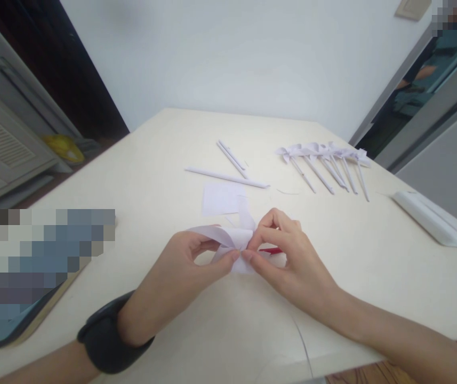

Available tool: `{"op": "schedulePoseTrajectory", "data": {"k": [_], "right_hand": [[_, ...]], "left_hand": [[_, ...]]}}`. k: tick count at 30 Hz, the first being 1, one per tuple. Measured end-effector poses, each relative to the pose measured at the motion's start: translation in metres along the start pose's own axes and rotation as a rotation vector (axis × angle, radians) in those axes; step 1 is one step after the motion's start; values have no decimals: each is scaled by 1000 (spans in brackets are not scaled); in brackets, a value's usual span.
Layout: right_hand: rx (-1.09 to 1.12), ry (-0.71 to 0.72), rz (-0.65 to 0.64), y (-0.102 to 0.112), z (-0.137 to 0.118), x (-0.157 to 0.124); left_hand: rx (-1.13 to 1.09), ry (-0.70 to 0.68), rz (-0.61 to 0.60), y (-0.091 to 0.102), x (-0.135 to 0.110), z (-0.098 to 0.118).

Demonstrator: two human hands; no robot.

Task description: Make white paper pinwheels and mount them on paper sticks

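Left hand (183, 273) narrowed on a curled white paper (238, 234), thumb in front near the centre, fingers partly hidden behind; right hand (302, 261) pinching close to that same centre with thumb and forefinger. Set squarely between the hands, touching both (above the surface (152, 173) or resting on it, cannot tell). Probably very light, springy along the curled flaps, not very slippery, easily creased or torn. Best held by a gentle pinch at the gathered middle, with flaps left unpressed. Beside the right hand, partly covered by it, a red object (271, 250). Just beyond the paper, a flat white sheet (222, 199); farther, a rolled paper stick (228, 177); off to the right, a row of paper pinwheels (312, 151).
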State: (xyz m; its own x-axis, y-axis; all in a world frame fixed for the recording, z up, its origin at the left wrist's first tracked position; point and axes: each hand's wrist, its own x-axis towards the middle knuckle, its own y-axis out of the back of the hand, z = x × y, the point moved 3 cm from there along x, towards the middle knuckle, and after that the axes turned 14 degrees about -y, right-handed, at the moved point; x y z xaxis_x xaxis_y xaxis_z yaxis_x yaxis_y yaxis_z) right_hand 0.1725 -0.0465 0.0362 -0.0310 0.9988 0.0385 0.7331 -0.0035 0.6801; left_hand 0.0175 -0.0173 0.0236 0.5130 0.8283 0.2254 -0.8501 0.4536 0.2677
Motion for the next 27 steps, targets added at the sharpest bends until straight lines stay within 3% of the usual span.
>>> {"op": "schedulePoseTrajectory", "data": {"k": [3,8,12,17,19,24,27], "right_hand": [[14,25,36,7,4,7],[-83,80,286,37,24,36],[-249,-1,257,47,48,61],[-335,-10,180,32,61,100],[-385,-18,145,22,61,128],[-463,-139,198,7,59,214],[-486,-223,194,-1,59,247]], "left_hand": [[-30,24,3,2,1,-4],[-61,137,26,7,3,-8],[-142,178,25,7,6,-6],[-191,180,88,4,9,-8],[-195,170,72,3,9,-9],[-220,131,-29,1,8,-1],[-236,126,-49,2,7,4]]}}
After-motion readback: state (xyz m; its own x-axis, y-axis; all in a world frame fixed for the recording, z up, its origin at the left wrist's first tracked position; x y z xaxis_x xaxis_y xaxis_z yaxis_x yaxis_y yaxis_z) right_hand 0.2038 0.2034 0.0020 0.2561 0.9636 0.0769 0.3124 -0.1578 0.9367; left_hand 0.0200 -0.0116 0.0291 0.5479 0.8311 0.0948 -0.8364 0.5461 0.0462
